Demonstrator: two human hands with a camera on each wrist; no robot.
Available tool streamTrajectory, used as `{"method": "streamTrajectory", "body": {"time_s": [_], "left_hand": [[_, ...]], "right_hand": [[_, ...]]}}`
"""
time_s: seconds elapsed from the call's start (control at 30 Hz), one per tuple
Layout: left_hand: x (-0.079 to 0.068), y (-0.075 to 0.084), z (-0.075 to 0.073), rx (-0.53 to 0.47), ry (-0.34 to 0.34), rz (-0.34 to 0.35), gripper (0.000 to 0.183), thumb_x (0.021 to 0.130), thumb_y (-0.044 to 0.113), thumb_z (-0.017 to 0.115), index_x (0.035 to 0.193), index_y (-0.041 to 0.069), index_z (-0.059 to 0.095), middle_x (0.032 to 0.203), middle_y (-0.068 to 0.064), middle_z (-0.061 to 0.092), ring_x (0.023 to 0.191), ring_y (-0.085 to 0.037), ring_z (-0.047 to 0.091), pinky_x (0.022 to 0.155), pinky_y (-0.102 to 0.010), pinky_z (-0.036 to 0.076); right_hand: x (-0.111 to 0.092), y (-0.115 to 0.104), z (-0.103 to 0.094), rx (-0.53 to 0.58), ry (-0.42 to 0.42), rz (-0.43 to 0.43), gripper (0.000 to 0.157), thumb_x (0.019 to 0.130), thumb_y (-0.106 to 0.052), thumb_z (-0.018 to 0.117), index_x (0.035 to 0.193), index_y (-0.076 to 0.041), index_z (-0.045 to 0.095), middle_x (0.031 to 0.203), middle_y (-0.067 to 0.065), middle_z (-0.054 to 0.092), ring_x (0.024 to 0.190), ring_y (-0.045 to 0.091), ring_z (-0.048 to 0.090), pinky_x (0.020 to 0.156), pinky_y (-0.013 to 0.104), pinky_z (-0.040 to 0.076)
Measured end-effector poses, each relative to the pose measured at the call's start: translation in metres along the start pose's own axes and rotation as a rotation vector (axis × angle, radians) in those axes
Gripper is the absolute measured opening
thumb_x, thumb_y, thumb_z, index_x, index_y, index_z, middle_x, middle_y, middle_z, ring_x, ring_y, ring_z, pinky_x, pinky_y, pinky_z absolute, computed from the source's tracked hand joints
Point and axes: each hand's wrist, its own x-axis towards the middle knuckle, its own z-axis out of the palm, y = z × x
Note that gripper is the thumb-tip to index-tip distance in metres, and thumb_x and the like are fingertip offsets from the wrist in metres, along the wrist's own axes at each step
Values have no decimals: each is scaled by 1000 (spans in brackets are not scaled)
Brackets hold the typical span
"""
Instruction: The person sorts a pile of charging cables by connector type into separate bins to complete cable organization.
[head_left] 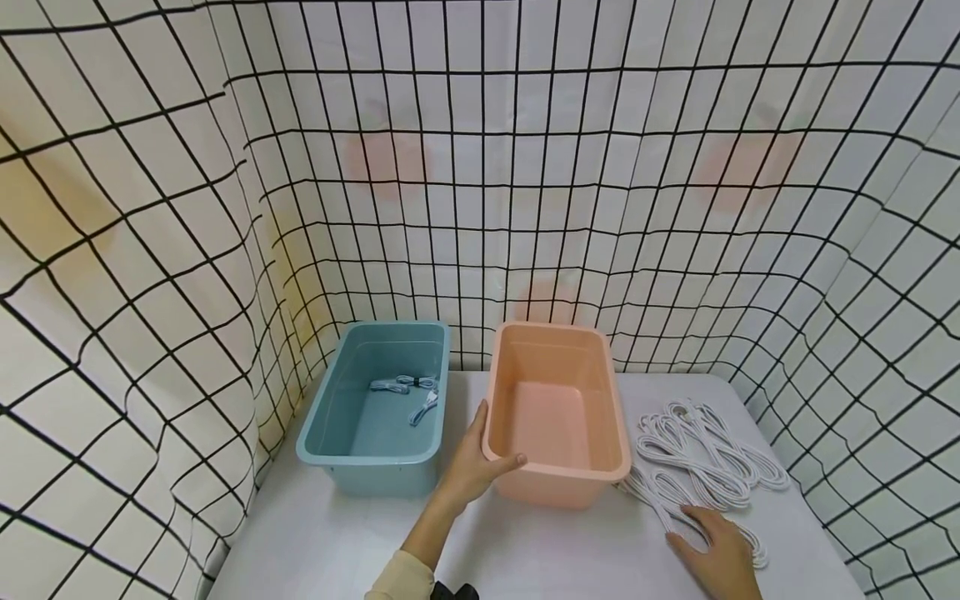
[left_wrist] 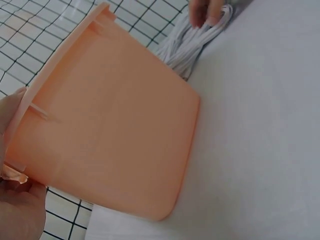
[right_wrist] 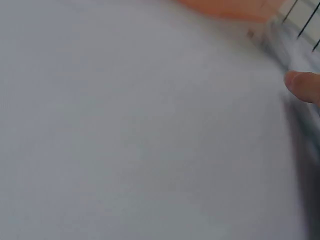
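My left hand (head_left: pixel 473 469) grips the near left corner of an orange plastic bin (head_left: pixel 551 421), its thumb lying over the near rim. In the left wrist view, the fingers (left_wrist: pixel 20 200) show at the rim of the bin, which stands on the white table. At the right, my right hand (head_left: pixel 717 557) hovers over or touches the near end of a pile of looped white cords (head_left: pixel 693 454); which of these I cannot tell. Its thumb and index finger are spread apart. The right wrist view is blurred and shows only the thumb (right_wrist: pixel 303 86) beside the cords.
A blue bin (head_left: pixel 375 458) stands left of the orange one, holding several small bundled cables (head_left: pixel 425 408). Black wire mesh (head_left: pixel 480 225) with white sheeting behind it walls the back and both sides of the white table (head_left: pixel 547 550).
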Motion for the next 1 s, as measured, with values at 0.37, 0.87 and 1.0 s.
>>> {"method": "streamTrajectory", "body": {"time_s": [0.37,0.87,1.0], "left_hand": [[6,-1,0,-17,0,12,116,81,33,91,167,14,15,164,-16,32,134,-41,50,104,-56,47],[4,-3,0,-35,-17,27,117,82,31,90,167,11,13,165,-16,31,135,-43,47,108,-55,44],[2,-2,0,-38,-16,25,117,81,30,90,167,10,13,165,-15,31,136,-44,47,109,-55,43]], "right_hand": [[-6,8,26,-218,87,-91,57,88,-40,80,129,-3,66,126,23,60,117,50,49,87,78,31],[-8,-2,21,3,227,-139,34,77,-5,85,108,3,75,97,18,64,96,43,57,80,70,28],[-7,-8,13,26,228,-133,32,77,-2,84,108,3,75,98,20,64,97,44,57,80,70,28]]}}
